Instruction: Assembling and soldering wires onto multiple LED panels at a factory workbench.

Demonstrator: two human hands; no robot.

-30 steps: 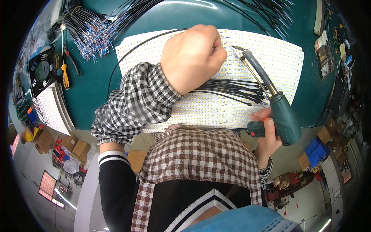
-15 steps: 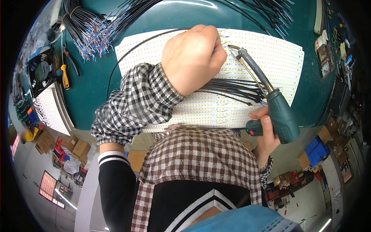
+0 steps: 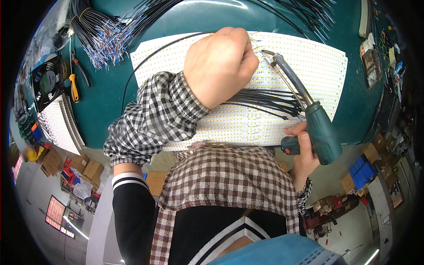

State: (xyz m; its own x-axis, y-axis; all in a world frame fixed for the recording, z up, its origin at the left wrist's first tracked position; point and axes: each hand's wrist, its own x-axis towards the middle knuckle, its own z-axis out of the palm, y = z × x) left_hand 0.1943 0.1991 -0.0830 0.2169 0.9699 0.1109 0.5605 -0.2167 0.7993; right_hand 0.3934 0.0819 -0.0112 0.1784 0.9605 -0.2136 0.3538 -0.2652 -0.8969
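Note:
My left hand (image 3: 221, 66) is closed in a pinch over the upper part of a white LED board (image 3: 304, 62). From it a black cable (image 3: 150, 57) curves away to the left, and thin coloured wire ends show just beyond the fingers. Gripped by its handle in my right hand (image 3: 304, 152) is a dark green soldering gun (image 3: 321, 132). Its slanted metal tip lies close to those wire ends; whether it touches them I cannot tell. Several black cables (image 3: 269, 100) lie across the board between my hands.
Bundled cables (image 3: 90, 26) with stripped ends lie at the back left, more cables (image 3: 304, 17) at the back right. A yellow-handled screwdriver (image 3: 74, 88), pliers (image 3: 80, 66), a black fan (image 3: 47, 81) and stacked white boards (image 3: 59, 126) sit on the left of the green table (image 3: 104, 119).
Both hands stay almost in place. My left hand has shifted very slightly up and left, and the soldering gun keeps nearly the same position.

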